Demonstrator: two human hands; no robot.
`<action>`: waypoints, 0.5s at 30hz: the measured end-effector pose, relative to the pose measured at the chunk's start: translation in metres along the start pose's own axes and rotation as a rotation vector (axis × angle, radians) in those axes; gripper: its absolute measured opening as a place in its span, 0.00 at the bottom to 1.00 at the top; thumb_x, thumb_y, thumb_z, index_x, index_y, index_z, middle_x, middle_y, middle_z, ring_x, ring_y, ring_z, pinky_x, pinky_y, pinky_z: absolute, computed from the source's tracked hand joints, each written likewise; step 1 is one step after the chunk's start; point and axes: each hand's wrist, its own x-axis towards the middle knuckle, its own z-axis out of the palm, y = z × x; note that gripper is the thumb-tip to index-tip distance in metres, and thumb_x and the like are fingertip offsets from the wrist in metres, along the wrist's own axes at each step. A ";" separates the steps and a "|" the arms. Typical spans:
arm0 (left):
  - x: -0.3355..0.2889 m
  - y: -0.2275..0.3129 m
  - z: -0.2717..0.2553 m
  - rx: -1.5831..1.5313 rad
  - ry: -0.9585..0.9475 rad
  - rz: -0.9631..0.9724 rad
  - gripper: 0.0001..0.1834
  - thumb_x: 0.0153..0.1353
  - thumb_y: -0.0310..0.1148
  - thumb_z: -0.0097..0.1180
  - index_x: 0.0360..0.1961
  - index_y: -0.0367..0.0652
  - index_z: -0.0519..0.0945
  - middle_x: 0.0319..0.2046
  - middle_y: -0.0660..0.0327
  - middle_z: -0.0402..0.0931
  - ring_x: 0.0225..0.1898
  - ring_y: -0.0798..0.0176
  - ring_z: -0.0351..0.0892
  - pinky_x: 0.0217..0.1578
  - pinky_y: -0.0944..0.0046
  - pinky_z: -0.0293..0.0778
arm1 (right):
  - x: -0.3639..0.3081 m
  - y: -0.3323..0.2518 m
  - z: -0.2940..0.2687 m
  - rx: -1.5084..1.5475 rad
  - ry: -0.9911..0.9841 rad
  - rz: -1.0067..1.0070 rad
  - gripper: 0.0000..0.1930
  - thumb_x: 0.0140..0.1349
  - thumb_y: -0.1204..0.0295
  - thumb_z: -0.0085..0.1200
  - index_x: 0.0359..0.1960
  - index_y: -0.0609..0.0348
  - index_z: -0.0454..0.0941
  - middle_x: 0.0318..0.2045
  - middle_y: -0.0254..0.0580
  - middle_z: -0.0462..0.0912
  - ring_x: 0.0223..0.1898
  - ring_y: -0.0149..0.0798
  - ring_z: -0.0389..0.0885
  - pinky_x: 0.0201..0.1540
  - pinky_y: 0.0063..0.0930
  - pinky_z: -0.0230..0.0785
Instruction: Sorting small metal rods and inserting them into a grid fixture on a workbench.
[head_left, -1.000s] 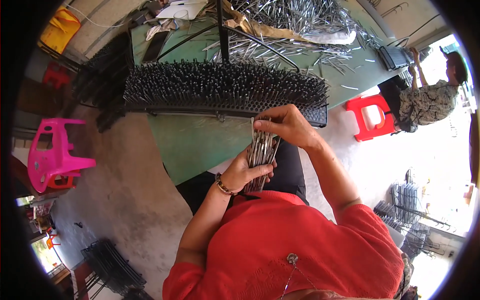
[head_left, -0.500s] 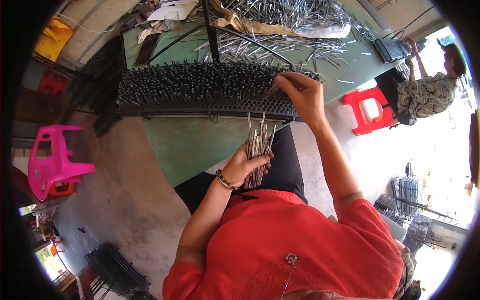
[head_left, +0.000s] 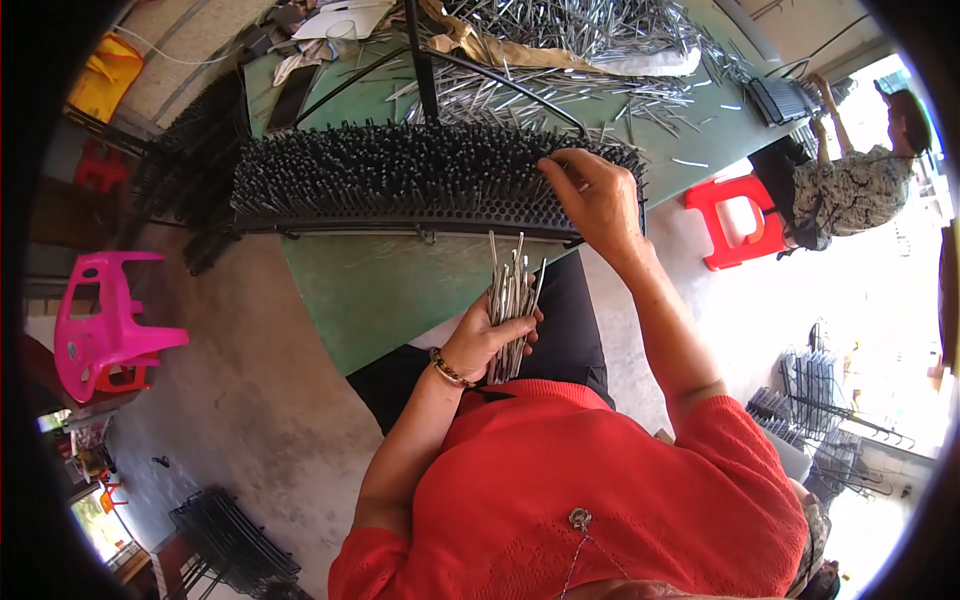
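In the head view, the left grip [head_left: 487,338] is clamped around a bundle of thin metal rods [head_left: 508,300], their upper ends fanning out above the thumb and their lower ends close against the red top [head_left: 590,450]. Ahead and to the right of it, the right grip [head_left: 600,205] bends over a black perforated rack [head_left: 345,223], its fingertips just at the upright dark rods [head_left: 390,165] that fill most of it; I cannot tell whether those fingertips are together or pinch a rod. This grip hides part of the rack's right end, while a row of bare holes runs to its left. The green desk [head_left: 385,290] lies under the rack and ahead of the left grip. Beyond the right grip, a black post [head_left: 423,75] with slanting struts stands between the rack and a heap of loose rods [head_left: 570,35], partly overlaid by brown paper [head_left: 490,48]. Right of the right grip are a red stool [head_left: 712,225] and a co-worker [head_left: 855,200] reaching to another dark rack [head_left: 783,100]. Far left of the left grip stands a magenta chair [head_left: 85,335]; behind it, black frames [head_left: 235,540] are stacked.
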 end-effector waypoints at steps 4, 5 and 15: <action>-0.001 0.000 -0.002 -0.001 -0.006 -0.009 0.30 0.58 0.22 0.55 0.63 0.43 0.61 0.37 0.61 0.75 0.33 0.69 0.77 0.29 0.69 0.77 | 0.001 0.002 -0.002 0.016 -0.070 -0.072 0.08 0.58 0.71 0.59 0.35 0.64 0.79 0.25 0.46 0.81 0.24 0.36 0.81 0.27 0.27 0.71; -0.001 0.000 -0.002 -0.019 -0.011 -0.015 0.31 0.58 0.23 0.55 0.63 0.43 0.61 0.38 0.61 0.75 0.33 0.69 0.76 0.30 0.68 0.77 | 0.001 0.003 -0.002 0.008 -0.100 -0.132 0.08 0.58 0.72 0.59 0.36 0.64 0.79 0.27 0.46 0.81 0.24 0.37 0.81 0.27 0.27 0.72; -0.002 0.003 0.000 0.012 -0.012 0.012 0.30 0.59 0.22 0.54 0.62 0.43 0.61 0.38 0.61 0.75 0.32 0.69 0.77 0.30 0.67 0.77 | 0.007 0.002 0.007 0.048 -0.135 -0.248 0.08 0.58 0.73 0.58 0.37 0.64 0.78 0.29 0.45 0.80 0.25 0.42 0.81 0.27 0.29 0.72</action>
